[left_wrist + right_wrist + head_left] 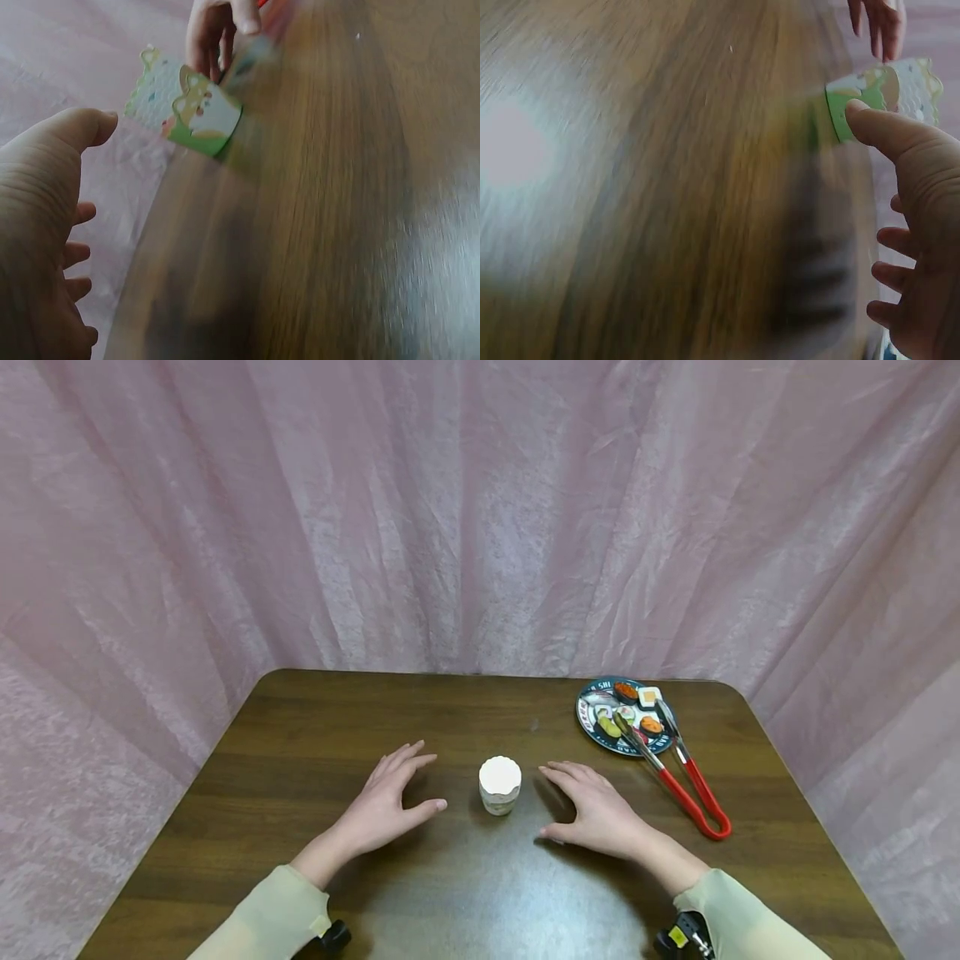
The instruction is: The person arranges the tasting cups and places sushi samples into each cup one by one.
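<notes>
A small paper cup [499, 787] with a scalloped rim stands upright near the middle of the table. Its side carries a cartoon animal print and a green base band, best seen on the cup [191, 112] in the left wrist view. My left hand [382, 806] is to the left of it, fingers spread and thumb pointing toward the cup, holding nothing. On the other side my right hand [600, 812] is held with fingers extended, also with nothing in it. In the head view a gap shows between the cup and each hand.
At the back right lies a round dark patterned plate [588, 724] bearing several small sushi pieces. Red-handled metal tongs [699, 797] rest with their tips over the plate, handles toward the right front. A pink curtain [480, 527] hangs behind the brown wooden table [300, 735].
</notes>
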`<state>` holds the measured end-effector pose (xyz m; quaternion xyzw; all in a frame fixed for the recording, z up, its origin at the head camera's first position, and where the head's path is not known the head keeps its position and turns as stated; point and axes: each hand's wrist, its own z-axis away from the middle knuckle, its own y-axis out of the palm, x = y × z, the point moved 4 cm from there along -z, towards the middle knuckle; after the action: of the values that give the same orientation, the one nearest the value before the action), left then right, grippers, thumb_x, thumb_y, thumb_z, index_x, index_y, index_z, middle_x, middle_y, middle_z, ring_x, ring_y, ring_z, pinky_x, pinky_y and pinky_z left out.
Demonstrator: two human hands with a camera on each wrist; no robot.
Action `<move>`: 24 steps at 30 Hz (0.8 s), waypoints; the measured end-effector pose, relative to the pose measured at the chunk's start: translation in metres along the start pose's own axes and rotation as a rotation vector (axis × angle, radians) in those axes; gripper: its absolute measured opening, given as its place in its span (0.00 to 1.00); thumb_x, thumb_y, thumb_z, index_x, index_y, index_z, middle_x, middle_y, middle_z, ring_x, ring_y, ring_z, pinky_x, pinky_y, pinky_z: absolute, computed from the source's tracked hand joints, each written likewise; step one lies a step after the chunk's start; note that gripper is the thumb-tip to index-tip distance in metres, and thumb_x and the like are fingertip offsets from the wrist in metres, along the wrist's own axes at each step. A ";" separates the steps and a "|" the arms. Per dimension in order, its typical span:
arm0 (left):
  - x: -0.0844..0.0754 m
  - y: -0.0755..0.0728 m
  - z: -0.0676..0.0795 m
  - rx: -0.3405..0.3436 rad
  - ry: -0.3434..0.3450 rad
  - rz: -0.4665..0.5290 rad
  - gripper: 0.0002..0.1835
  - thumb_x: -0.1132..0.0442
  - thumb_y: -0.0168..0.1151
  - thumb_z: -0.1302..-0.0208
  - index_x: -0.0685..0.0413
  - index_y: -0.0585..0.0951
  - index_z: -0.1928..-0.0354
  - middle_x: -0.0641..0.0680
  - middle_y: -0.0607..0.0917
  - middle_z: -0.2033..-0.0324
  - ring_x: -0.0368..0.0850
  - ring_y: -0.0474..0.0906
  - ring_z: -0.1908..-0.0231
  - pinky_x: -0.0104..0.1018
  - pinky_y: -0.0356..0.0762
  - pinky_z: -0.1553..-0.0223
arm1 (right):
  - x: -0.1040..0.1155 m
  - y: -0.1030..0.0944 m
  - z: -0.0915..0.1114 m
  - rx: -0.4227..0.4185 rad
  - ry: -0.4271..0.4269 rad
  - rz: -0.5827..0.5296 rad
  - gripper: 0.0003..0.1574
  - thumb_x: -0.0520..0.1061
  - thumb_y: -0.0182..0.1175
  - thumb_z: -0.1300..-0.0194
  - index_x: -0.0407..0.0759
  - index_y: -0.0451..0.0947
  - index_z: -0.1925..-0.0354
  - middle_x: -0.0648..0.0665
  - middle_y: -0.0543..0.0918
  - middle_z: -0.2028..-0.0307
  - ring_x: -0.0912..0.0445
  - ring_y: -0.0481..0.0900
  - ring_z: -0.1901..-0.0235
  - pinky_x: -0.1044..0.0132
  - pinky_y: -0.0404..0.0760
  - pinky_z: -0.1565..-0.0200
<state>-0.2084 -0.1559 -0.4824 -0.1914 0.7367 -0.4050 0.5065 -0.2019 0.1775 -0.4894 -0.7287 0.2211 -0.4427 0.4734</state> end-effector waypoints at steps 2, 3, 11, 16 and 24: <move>-0.004 0.003 -0.003 0.001 0.005 0.025 0.44 0.28 0.62 0.37 0.45 0.71 0.27 0.48 0.59 0.22 0.50 0.47 0.22 0.63 0.42 0.26 | 0.004 0.004 -0.005 0.007 0.000 -0.037 0.56 0.65 0.78 0.50 0.43 0.72 0.29 0.39 0.72 0.30 0.35 0.63 0.29 0.33 0.60 0.32; -0.006 0.005 -0.004 0.005 0.007 0.038 0.44 0.28 0.63 0.38 0.45 0.71 0.27 0.47 0.58 0.22 0.49 0.47 0.22 0.62 0.42 0.26 | 0.005 0.007 -0.007 0.012 0.002 -0.049 0.56 0.64 0.78 0.50 0.43 0.72 0.29 0.39 0.72 0.30 0.35 0.62 0.28 0.34 0.60 0.32; -0.023 0.015 -0.016 0.030 0.017 0.088 0.46 0.29 0.66 0.41 0.44 0.69 0.26 0.47 0.57 0.21 0.53 0.48 0.22 0.66 0.51 0.29 | 0.016 0.021 -0.025 0.037 0.006 -0.071 0.54 0.64 0.80 0.53 0.42 0.75 0.33 0.37 0.69 0.29 0.35 0.55 0.25 0.36 0.52 0.28; -0.028 0.020 -0.022 0.049 0.021 0.104 0.47 0.31 0.69 0.41 0.46 0.69 0.26 0.48 0.57 0.21 0.54 0.48 0.22 0.67 0.55 0.30 | 0.018 0.026 -0.033 0.027 0.005 -0.069 0.49 0.62 0.81 0.54 0.41 0.78 0.39 0.35 0.71 0.30 0.33 0.55 0.25 0.34 0.50 0.28; -0.033 0.029 -0.027 0.066 0.018 0.125 0.48 0.33 0.72 0.43 0.47 0.68 0.25 0.49 0.55 0.21 0.54 0.47 0.22 0.66 0.53 0.30 | 0.017 0.033 -0.040 0.034 0.042 -0.123 0.47 0.62 0.81 0.53 0.44 0.79 0.40 0.35 0.70 0.29 0.33 0.50 0.24 0.33 0.45 0.28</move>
<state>-0.2155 -0.1048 -0.4815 -0.1247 0.7380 -0.3983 0.5302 -0.2245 0.1299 -0.5052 -0.7234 0.1783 -0.4900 0.4526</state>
